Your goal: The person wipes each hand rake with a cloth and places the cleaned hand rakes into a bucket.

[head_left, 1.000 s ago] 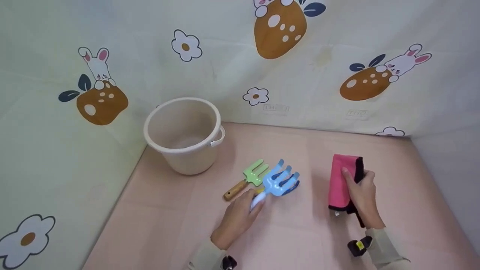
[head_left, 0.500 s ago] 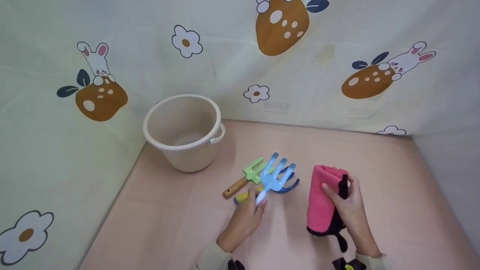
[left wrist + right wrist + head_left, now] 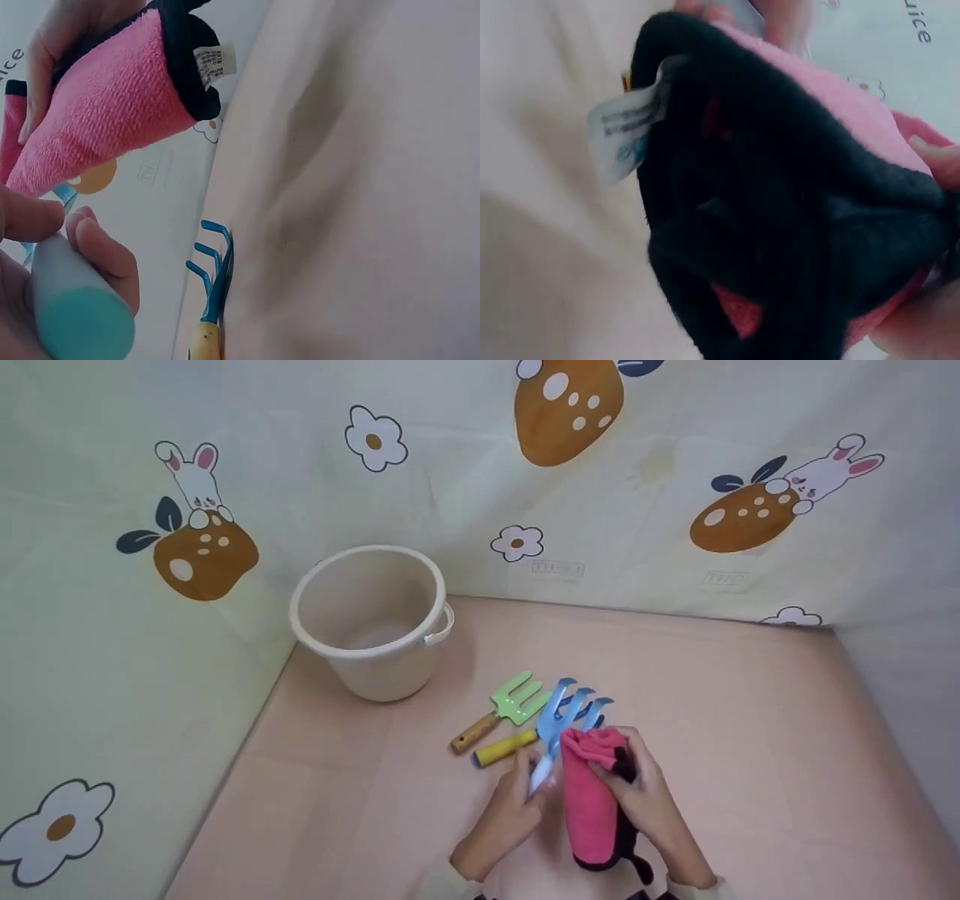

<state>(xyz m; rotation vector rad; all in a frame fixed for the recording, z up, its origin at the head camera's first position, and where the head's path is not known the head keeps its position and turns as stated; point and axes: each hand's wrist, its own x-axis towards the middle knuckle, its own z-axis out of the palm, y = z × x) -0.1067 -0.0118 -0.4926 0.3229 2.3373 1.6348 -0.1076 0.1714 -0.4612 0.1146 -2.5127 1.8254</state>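
My left hand [image 3: 506, 814] grips the white handle of a light blue three-pronged hand rake [image 3: 553, 724]; the handle's turquoise end [image 3: 86, 324] shows in the left wrist view. In my right hand [image 3: 654, 799] is a folded pink cloth [image 3: 589, 817] with black edging, pinched near its top by thumb and fingers. Its label [image 3: 622, 131] sticks out in the right wrist view. The cloth is close beside the light blue rake and covers part of it in the head view; whether they touch, I cannot tell.
A yellow-handled, dark blue hand rake [image 3: 504, 748] lies just beyond my left hand, partly hidden. Near it is a green hand fork [image 3: 517, 703] with a wooden handle. Farther back, a cream bucket [image 3: 386, 675] stands by the left wall. A printed sheet [image 3: 450, 495] backs the pink surface.
My right hand has carried the pink cloth leftward and nearer to me, up to the light blue rake. My left hand has shifted slightly right, and the rake has turned in it.
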